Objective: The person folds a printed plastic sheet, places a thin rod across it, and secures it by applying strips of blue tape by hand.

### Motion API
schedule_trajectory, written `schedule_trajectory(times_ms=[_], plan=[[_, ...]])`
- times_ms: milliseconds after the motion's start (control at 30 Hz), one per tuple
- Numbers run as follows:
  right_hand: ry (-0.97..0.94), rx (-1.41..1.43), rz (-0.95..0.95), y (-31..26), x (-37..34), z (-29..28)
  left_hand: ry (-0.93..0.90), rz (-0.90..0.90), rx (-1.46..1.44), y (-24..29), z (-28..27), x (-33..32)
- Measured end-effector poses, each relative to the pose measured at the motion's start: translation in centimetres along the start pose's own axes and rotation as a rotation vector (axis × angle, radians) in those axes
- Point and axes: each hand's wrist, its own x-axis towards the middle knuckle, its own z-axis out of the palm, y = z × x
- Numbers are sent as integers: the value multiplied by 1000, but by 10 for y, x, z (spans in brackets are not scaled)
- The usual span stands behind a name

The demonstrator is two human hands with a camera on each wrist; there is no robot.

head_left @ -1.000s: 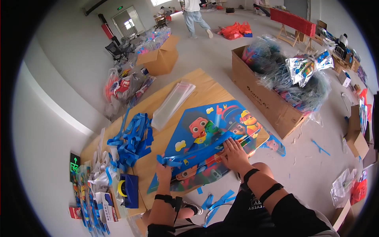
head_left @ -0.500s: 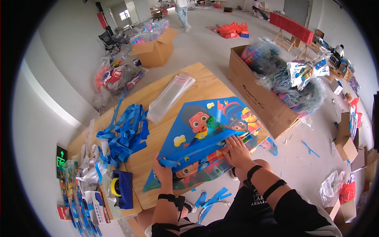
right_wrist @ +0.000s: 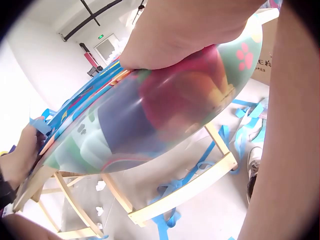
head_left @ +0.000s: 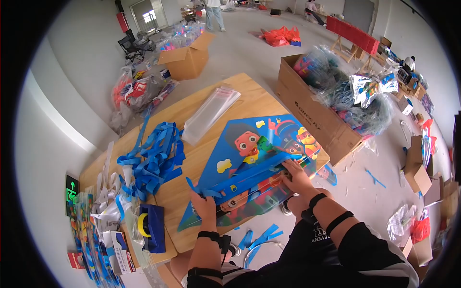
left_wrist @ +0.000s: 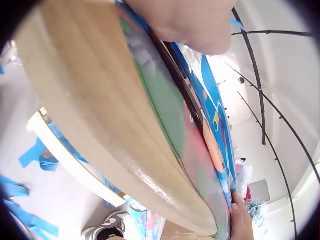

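A cartoon-printed blue sheet (head_left: 225, 151) lies over the table's near edge, with a long blue folded strip (head_left: 249, 176) running across it. My left hand (head_left: 205, 207) pinches the strip's left end, where a short blue tail sticks up. At the other end my right hand (head_left: 298, 178) rests its fingers over the strip and presses on it. The sheet's lower part (right_wrist: 130, 117) looks glossy and hangs past the table edge in the right wrist view. The left wrist view has my right hand (left_wrist: 241, 220) at the far end of the sheet.
Clear plastic sleeves (head_left: 211, 115) lie behind the sheet on the wooden table (head_left: 245, 91). To the left are a heap of blue ribbon (head_left: 156, 158) and a tape dispenser (head_left: 154, 229). An open carton of wrapped items (head_left: 312, 110) stands beyond, right. A person (head_left: 214, 14) is farther back.
Both hands have shifted slightly toward the right, my right hand's fingers now bent more over the strip. A blue tail stands up at my left hand. The person in the background has moved left.
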Motion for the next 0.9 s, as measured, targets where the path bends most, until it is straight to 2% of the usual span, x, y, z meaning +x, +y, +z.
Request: schedule_trajectory(times_ms=[67,100,167,200,233,300,333,367,433,467,500,600,733,900], plan=[[164,248,33,17,-1,11,10,14,56,2,0,-1],[163,245,28,12,1,6,17,28,116,1,0,-2],[248,398,280,1,4,-4,31,33,115,-1,2,-1],[267,363,193,8,5,1,39,39,118,-3,2,-1],[266,363,189,-5,9,-5,43,39,117,-2,2,-1],[211,245,8,-36,19,-10,1,39,116,-1,1,-1],[101,48,-106,-36,24,-6,-7,43,119,-2,2,-2],[106,52,-98,-40,27,2,33,71,94,-3,4,-2],[38,-184,-166,-44,31,20,67,108,70,12,3,-2],[-69,-229,-125,-43,31,24,28,13,6,20,0,-4],[-62,-226,-120,-44,30,26,-11,-84,-57,28,-2,-4],[-45,-251,-82,-48,29,28,22,-24,22,25,-3,-3],[-8,-241,-65,-51,25,24,8,-61,50,14,-1,-4],[-22,-220,-54,-49,24,27,21,-2,124,4,-1,-2]])
